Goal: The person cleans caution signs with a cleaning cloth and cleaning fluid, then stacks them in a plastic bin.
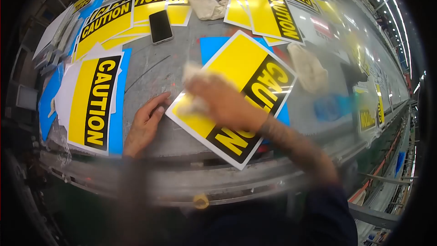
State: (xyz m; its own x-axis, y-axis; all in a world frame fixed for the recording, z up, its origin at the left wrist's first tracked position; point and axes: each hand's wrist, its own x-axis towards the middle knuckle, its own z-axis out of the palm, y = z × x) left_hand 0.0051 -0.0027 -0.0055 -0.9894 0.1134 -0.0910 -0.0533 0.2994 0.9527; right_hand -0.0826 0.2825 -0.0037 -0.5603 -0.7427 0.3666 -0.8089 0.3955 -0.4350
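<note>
Gripping a cloth, the right hand appears mid-wipe on a caution sign; the left hand lies empty nearby.

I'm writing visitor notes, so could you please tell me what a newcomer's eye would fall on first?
Probably the big yellow CAUTION sign set askew in the middle, with the right hand and a pale cloth blurred over it. Next, perhaps, the dark phone farther back, left of centre.
</note>
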